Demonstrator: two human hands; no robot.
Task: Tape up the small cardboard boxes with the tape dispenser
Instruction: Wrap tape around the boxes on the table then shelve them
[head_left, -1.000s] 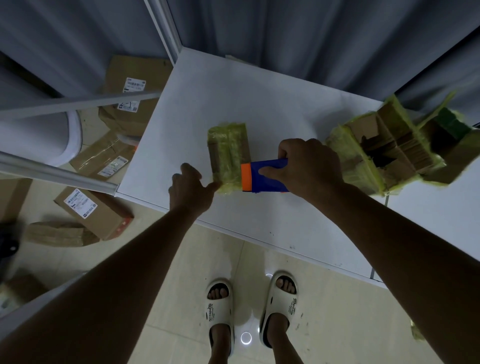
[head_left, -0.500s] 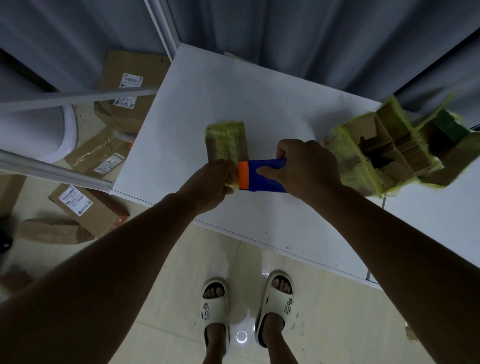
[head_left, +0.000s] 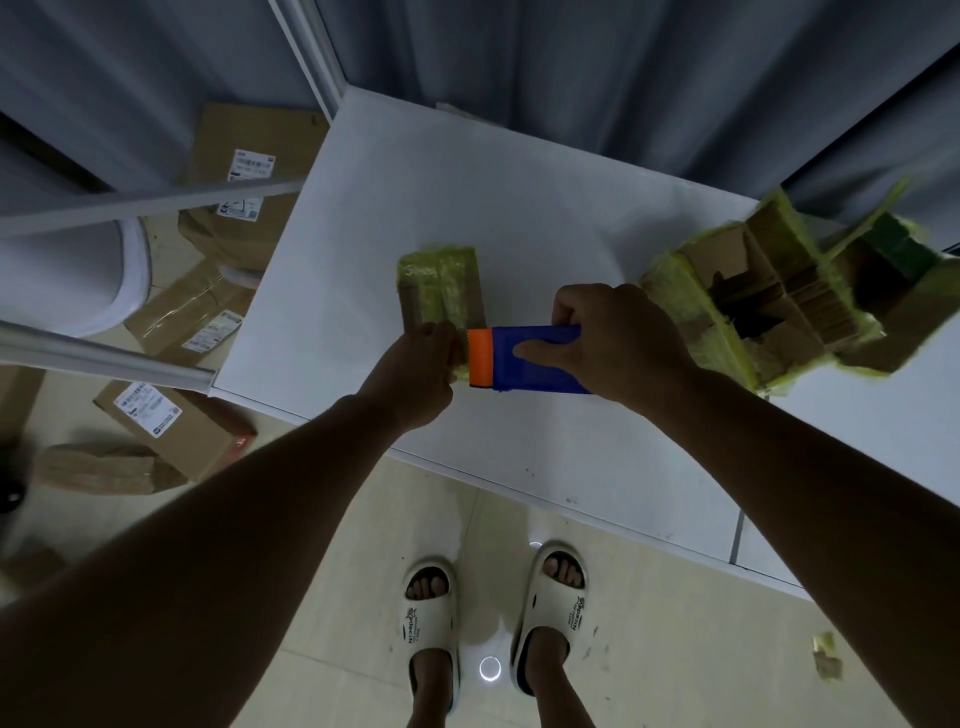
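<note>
A small cardboard box (head_left: 440, 291), wrapped in yellow-green tape, lies on the white table (head_left: 519, 208). My left hand (head_left: 415, 366) holds the box's near end, fingers curled against it. My right hand (head_left: 618, 343) grips a blue tape dispenser (head_left: 530, 358) whose orange tip touches the near end of the box, right beside my left fingers.
A heap of opened, tape-covered cardboard boxes (head_left: 779, 312) sits at the table's right side. Several labelled parcels (head_left: 176, 421) lie on the floor to the left, behind a metal rail (head_left: 104, 353). The table's near edge runs just above my sandalled feet (head_left: 493, 623).
My left hand has moved right from the table onto the near end of the small box, meeting the dispenser's orange tip. The right hand and dispenser have hardly shifted.
</note>
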